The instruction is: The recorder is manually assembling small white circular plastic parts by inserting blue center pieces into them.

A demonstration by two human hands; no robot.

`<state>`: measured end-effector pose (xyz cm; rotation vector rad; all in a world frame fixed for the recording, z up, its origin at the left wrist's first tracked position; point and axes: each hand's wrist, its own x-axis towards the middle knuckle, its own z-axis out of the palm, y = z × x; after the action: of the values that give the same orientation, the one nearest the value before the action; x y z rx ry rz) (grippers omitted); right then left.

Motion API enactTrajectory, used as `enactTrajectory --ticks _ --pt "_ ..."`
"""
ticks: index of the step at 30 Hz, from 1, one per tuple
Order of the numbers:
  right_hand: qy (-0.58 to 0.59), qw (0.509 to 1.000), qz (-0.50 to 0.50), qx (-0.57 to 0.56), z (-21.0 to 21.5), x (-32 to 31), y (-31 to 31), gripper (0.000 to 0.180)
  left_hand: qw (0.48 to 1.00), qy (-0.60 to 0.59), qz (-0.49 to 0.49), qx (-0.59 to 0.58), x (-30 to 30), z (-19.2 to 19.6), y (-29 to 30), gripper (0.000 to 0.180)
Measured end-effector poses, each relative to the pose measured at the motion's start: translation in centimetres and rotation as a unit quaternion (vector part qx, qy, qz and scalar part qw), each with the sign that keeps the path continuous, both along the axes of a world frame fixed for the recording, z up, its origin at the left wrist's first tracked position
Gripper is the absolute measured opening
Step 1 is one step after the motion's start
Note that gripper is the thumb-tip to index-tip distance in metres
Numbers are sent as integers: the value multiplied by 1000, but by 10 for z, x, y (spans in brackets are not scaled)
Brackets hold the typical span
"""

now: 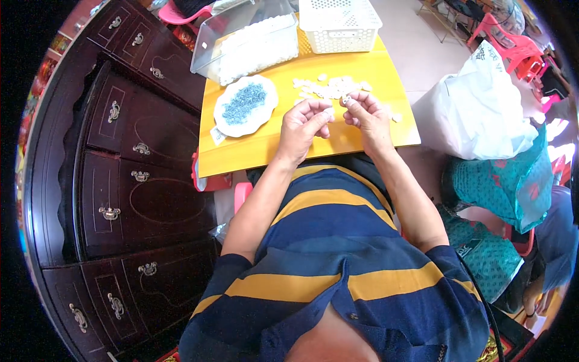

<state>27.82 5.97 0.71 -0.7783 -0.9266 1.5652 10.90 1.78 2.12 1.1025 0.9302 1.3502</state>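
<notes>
Both hands are raised above the near part of the yellow table, close together. My left hand is closed, its thumb pressed to the fingers; whatever it pinches is too small to make out. Between the thumb and index finger of my right hand is a small white piece with a dark spot. Just beyond the hands lie several loose small white pieces. To the left, a white scalloped plate holds a heap of thin grey-blue metal parts, perhaps screws or pins.
At the table's far side stand a clear plastic bin filled with white pieces and a white perforated basket. A dark wooden cabinet lines the left. On the right are a white sack, teal bags and another person's arm.
</notes>
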Motion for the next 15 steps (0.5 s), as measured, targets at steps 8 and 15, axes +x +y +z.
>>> enactTrajectory --ticks 8,15 --pt "0 1000 23 1 -2 0 -1 15 999 31 13 3 -1 3 -3 22" --pt "-11 1000 23 -8 -2 0 -1 16 997 65 21 30 -1 9 -7 20"
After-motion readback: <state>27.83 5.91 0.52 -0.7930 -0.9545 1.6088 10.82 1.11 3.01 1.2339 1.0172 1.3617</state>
